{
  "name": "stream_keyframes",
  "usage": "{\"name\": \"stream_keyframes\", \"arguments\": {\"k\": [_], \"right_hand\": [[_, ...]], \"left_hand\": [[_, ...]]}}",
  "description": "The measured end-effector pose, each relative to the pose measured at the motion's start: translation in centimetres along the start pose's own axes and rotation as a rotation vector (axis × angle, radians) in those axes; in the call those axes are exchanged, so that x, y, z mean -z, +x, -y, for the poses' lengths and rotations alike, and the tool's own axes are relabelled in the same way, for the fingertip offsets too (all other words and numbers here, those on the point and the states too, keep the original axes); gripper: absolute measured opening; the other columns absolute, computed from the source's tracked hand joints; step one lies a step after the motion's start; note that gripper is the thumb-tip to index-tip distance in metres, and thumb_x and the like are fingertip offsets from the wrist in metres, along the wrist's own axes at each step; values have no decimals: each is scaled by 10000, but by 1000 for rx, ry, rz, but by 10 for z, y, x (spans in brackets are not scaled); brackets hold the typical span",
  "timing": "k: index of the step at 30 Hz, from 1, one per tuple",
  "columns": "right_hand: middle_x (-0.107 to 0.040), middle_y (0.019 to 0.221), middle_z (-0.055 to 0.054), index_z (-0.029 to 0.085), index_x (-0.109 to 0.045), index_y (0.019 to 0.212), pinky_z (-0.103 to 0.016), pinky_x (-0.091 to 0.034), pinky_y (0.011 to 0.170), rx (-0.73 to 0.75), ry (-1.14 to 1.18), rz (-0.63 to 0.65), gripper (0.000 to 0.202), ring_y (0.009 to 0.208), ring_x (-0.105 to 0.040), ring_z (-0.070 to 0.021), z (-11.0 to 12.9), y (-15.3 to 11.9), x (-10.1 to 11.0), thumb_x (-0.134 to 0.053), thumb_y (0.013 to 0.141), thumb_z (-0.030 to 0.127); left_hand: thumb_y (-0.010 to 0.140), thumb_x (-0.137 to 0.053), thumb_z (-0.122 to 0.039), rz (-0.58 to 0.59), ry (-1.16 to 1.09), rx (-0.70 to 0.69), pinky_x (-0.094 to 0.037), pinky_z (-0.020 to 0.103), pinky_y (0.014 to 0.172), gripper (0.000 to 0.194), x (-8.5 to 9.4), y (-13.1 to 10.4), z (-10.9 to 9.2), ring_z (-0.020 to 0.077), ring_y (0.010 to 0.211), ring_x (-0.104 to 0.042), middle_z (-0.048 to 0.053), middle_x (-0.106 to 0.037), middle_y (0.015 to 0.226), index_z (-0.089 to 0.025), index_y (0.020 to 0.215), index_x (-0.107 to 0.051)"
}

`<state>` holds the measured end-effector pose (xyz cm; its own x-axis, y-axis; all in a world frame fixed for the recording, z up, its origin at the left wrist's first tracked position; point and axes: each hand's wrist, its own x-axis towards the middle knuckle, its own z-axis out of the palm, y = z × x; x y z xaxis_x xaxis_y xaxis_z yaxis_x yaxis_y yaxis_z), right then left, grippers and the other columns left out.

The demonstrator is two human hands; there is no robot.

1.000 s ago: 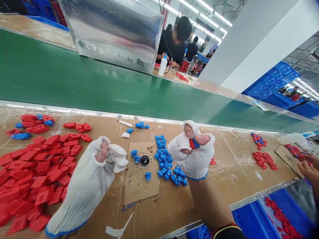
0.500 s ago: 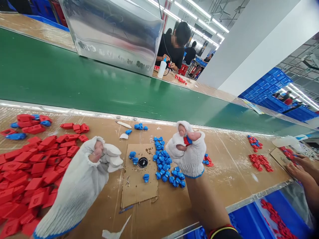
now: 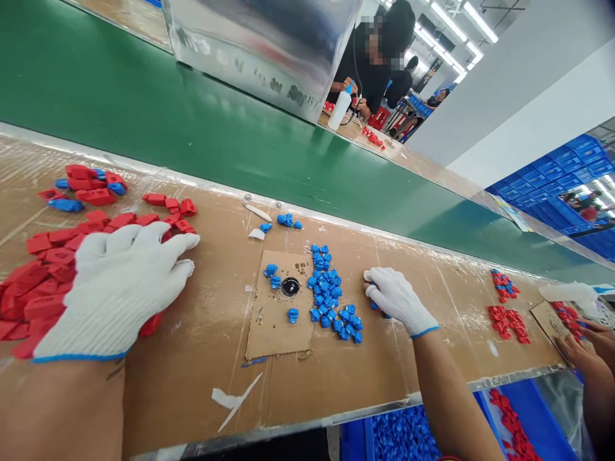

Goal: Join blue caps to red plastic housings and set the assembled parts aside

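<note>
My left hand [image 3: 129, 282], in a white knit glove, lies palm down with spread fingers over a heap of red plastic pieces [image 3: 29, 288] on the left. My right hand [image 3: 394, 296], also gloved, is low over the table with its fingers together and bent downward. Red and blue plastic [image 3: 375, 307] shows under its fingers; the fingertips are partly hidden. Between my hands, small blue fist-shaped pieces [image 3: 327, 291] lie in a cluster. Beside them is a cardboard sheet [image 3: 276, 336] with a round dish of black liquid [image 3: 290, 287] and several blue pieces on it.
A green conveyor belt [image 3: 216, 150] runs behind the table, with a metal box [image 3: 259, 57] over it. Another person's hands [image 3: 583, 346] work at the right by red and blue pieces [image 3: 504, 285]. Blue bins [image 3: 365, 442] stand below the front edge.
My left hand has moved left and opened over the red heap. My right hand has come down to the table with the red and blue piece it held up. The view has shifted.
</note>
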<state>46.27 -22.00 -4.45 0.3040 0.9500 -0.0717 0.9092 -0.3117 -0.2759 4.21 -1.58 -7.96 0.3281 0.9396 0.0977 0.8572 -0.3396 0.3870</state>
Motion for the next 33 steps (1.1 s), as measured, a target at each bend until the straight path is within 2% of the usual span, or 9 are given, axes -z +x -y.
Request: {"name": "stream_keyframes", "arguments": {"k": [3,7,10,15,18,21,24,29,33], "right_hand": [[-691,967,-77,232,-638,867,-377,-355,853,-49,-157,-17,101,984,-569,-278,-9,-14,14,-547,888,270],[-712,1049,-76,243,-663,998,-390,-381,900,48,-278,-41,186,1026,-597,-275,14,-18,19,-479,969,233],[-720,987,-55,243,-653,968,-369,-375,879,183,-300,78,188,1003,-621,-254,46,-4,6,-479,954,172],[-798,1005,-65,255,-707,1015,-341,-397,776,121,-280,133,192,950,-702,-265,69,21,-22,-547,929,191],[-841,1079,-80,259,-738,1143,-342,-479,760,120,-224,130,312,948,-769,-288,56,22,-34,-565,896,179],[-841,1245,-104,263,-702,1343,-389,-600,862,58,-91,100,481,1065,-823,-311,30,21,-43,-570,883,223],[-825,1301,-140,238,-690,1352,-476,-649,968,42,29,15,495,1137,-828,-344,4,22,-44,-578,875,307],[-825,1275,-155,233,-691,1281,-504,-677,946,44,150,-88,430,1124,-835,-360,-12,21,-37,-577,901,399],[-829,1211,-119,259,-706,1211,-441,-680,929,167,164,-122,341,1078,-838,-317,-2,18,-40,-580,909,353]], "left_hand": [[1015,-302,-365,32,326,-75,-429,563,1026,558,-2,-4,-3,407,1193,-591,224,-681,1372,-152,1310,-725],[1035,-311,-324,63,347,-40,-449,514,1000,534,7,-3,-16,382,1144,-626,201,-720,1276,-146,1278,-752],[1039,-363,-329,104,324,-21,-464,527,1019,502,11,-1,-24,382,1140,-639,185,-742,1203,-158,1307,-751],[1054,-387,-339,53,319,-43,-430,555,1076,503,7,-3,-25,395,1260,-596,202,-687,1343,-145,1428,-663],[1006,-487,-366,-17,386,-55,-422,580,1064,496,0,-3,-24,426,1337,-535,216,-627,1459,-169,1437,-633],[1001,-497,-356,7,407,-70,-407,594,1086,470,-8,-2,-22,418,1318,-553,210,-641,1447,-189,1415,-646],[997,-511,-356,27,378,-64,-399,585,1108,487,-8,-2,-20,411,1323,-570,208,-632,1486,-179,1432,-639],[999,-512,-368,129,301,-26,-463,493,987,406,21,15,-22,357,1160,-673,150,-743,1231,-217,1331,-690],[1014,-479,-367,58,354,-10,-435,516,1072,466,38,54,-24,399,1358,-583,191,-663,1437,-196,1418,-636]]}}
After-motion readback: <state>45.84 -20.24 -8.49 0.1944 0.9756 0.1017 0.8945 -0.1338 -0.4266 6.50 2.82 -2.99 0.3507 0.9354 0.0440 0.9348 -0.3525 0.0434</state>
